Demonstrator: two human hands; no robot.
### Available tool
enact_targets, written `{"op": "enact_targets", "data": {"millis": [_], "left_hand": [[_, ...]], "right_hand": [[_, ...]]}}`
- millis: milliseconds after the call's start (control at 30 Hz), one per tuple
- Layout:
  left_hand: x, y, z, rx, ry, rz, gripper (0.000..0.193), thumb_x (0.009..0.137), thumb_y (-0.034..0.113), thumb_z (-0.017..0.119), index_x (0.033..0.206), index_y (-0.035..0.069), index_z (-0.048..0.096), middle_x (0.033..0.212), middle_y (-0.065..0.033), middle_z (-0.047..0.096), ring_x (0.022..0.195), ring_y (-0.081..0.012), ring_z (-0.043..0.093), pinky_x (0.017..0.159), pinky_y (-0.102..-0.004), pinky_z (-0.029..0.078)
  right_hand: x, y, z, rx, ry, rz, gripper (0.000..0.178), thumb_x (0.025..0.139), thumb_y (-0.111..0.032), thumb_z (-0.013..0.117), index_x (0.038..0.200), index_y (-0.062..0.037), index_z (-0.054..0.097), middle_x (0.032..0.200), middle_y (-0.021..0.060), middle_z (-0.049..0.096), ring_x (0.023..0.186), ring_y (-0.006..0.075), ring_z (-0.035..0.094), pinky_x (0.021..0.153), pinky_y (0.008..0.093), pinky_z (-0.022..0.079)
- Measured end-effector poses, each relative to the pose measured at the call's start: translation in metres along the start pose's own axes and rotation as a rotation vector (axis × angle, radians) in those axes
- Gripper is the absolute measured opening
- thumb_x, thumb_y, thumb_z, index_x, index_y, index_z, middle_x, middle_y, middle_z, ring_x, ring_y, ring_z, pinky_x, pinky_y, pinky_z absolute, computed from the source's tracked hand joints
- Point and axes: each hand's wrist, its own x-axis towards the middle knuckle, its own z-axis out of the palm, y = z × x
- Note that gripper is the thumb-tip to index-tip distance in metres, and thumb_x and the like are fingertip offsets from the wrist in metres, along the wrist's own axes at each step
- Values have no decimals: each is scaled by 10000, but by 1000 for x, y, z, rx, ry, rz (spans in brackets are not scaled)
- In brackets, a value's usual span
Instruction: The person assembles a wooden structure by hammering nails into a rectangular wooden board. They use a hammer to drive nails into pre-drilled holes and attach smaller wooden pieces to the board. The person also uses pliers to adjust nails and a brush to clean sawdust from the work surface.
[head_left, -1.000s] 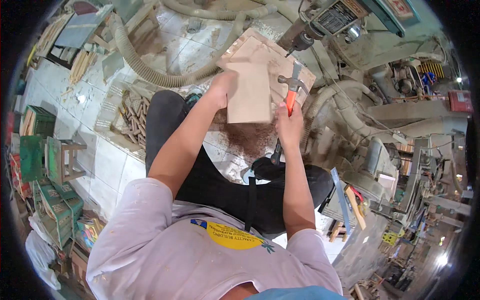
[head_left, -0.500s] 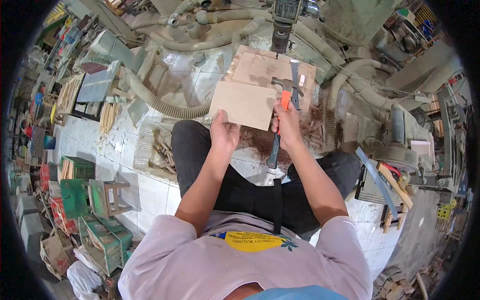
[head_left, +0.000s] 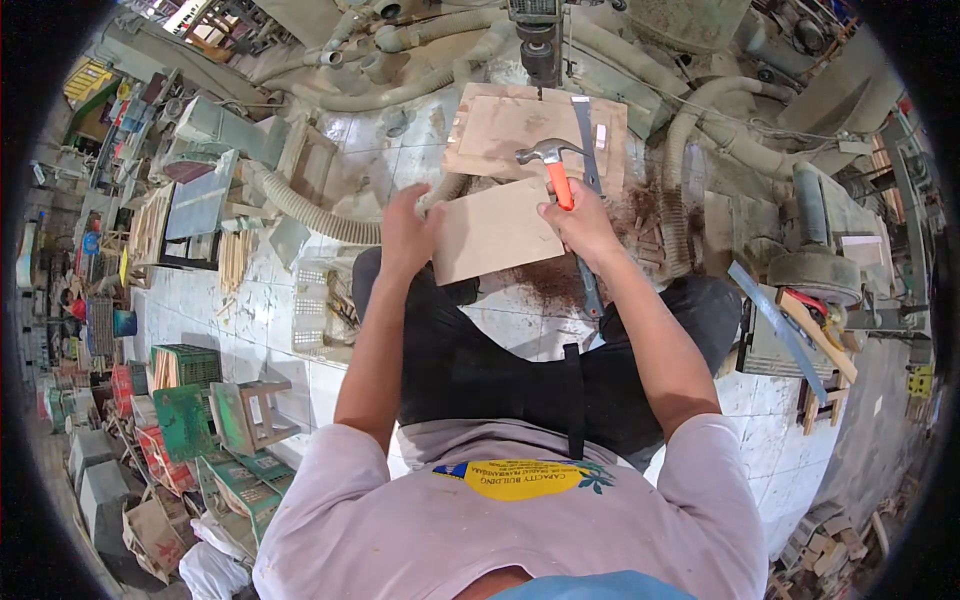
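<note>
My left hand (head_left: 407, 235) spreads open by the left edge of a flat board (head_left: 495, 235), contact unclear; the board slants between my hands, its right edge gripped in my right hand (head_left: 580, 222) along with an orange-handled hammer (head_left: 560, 186).

- hammer (head_left: 559, 184) mid-handle covered by right hand (head_left: 583, 225)
- metal strip (head_left: 584, 135), lower end behind right hand
- can't tell if left hand (head_left: 408, 235) touches panel (head_left: 497, 237)
- machine (head_left: 535, 12) cut by top edge
- far-left clutter (head_left: 60, 385) too small
</note>
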Motion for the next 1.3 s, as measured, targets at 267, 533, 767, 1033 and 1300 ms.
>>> {"op": "enact_targets", "data": {"millis": [267,533,767,1033,1300], "left_hand": [[50,22,43,-169,-661,-63,422,954,416,564,1000,13,679,909,-259,668,860,-434,653,751,-496,487],[52,11,90,108,-591,-205,436,981,430,513,984,40,708,967,-236,700,956,-416,676,844,-520,527],[51,15,91,108,-660,-208,458,1009,431,474,1066,38,702,1026,-249,704,980,-422,684,883,-529,534],[51,22,93,182,-657,-212,437,1022,421,453,1048,55,689,1012,-246,707,977,-419,687,859,-536,541],[49,23,92,179,-669,-216,452,1030,425,423,1079,59,684,1028,-260,699,993,-444,675,880,-542,537]], "right_hand": [[13,16,6,-277,102,-46,288,909,-189,619,1120,2,575,807,188,642,736,341,645,696,435,494],[36,31,-20,-425,250,-47,270,933,-201,527,1125,-16,567,894,256,665,897,464,638,810,503,489],[31,24,7,-570,128,-110,396,982,-162,501,1367,-71,520,878,171,698,789,354,680,742,446,518],[18,18,19,-961,86,-273,526,987,-164,509,1500,-113,403,1041,291,664,924,487,651,833,550,515],[18,8,16,-833,63,-167,527,991,-183,496,1507,-136,400,1085,285,660,955,480,648,877,551,514]]}}
